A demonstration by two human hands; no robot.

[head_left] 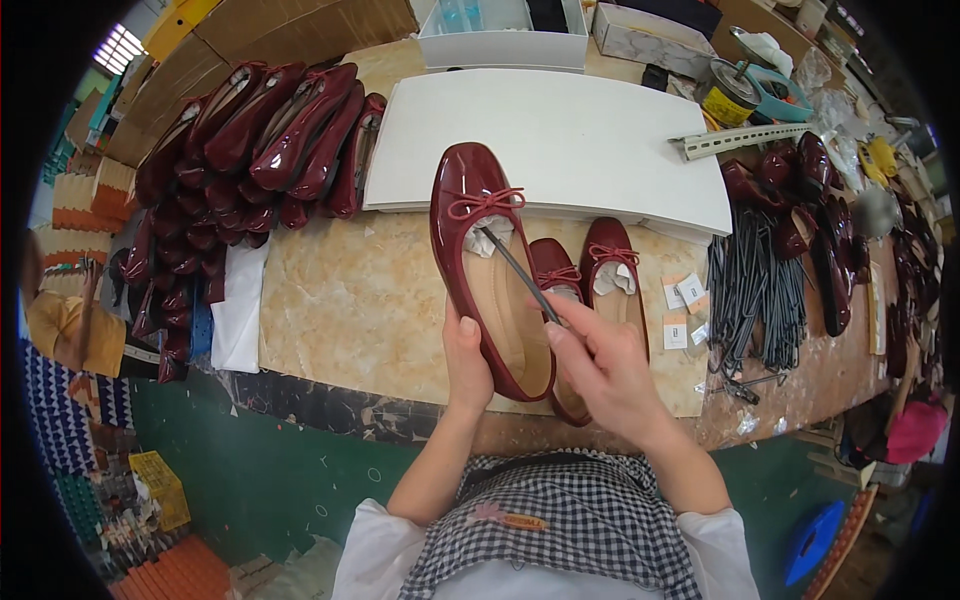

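Now the left grip [468,365] holds a red shoe [490,300] at its side near the heel, thumb up along the outer wall, the other fingers mostly hidden beneath. Above the table [340,310], the shoe's toe points away from both grips. The right grip [605,365], to the right of the heel, pinches a dark rod [517,268]; its far end meets crumpled paper [490,236] in the toe.

To do this well, I'd keep the left grip firm but light, so the glossy skin isn't marked, and hold the rod low along the insole. Gentle, straight pressure from the right grip should spare the lining and the bow [487,204]; a slip could scratch either.

Just beyond the right grip, two more shoes [612,262] lie on the table. To their right sit small pale tags [675,333] with tiny dark print, too small to read. Below the grips, an apron [560,490] bears a small lettered patch [525,521]; farther off, up and right, a can [728,95] wears a yellow label.
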